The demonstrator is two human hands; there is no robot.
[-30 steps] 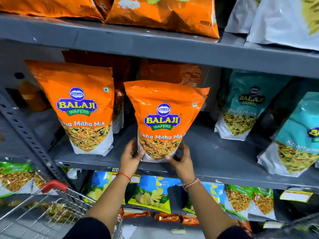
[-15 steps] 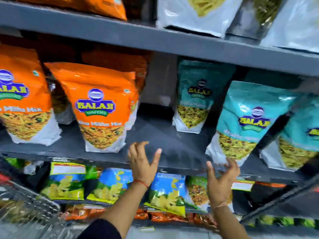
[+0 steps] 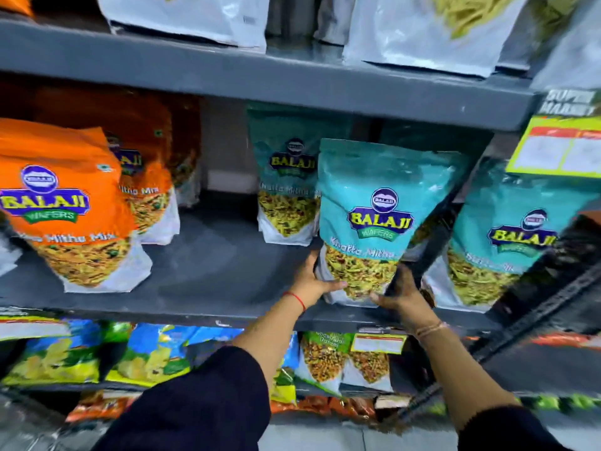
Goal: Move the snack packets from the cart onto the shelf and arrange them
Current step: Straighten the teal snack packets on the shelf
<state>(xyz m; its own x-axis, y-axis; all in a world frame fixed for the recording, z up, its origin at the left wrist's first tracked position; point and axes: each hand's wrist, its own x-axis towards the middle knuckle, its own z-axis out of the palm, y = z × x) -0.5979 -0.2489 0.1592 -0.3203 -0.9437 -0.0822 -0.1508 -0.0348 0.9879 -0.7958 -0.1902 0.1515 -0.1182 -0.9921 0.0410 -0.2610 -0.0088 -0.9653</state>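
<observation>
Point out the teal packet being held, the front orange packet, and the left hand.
teal packet (image 3: 380,203), head view, on its logo.
orange packet (image 3: 61,206), head view, on its front panel.
left hand (image 3: 313,281), head view, on the back of the hand.

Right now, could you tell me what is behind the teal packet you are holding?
Behind the held teal packet, to its left, another teal packet stands further back on the shelf. Directly behind it is dark; anything there is covered.
</observation>
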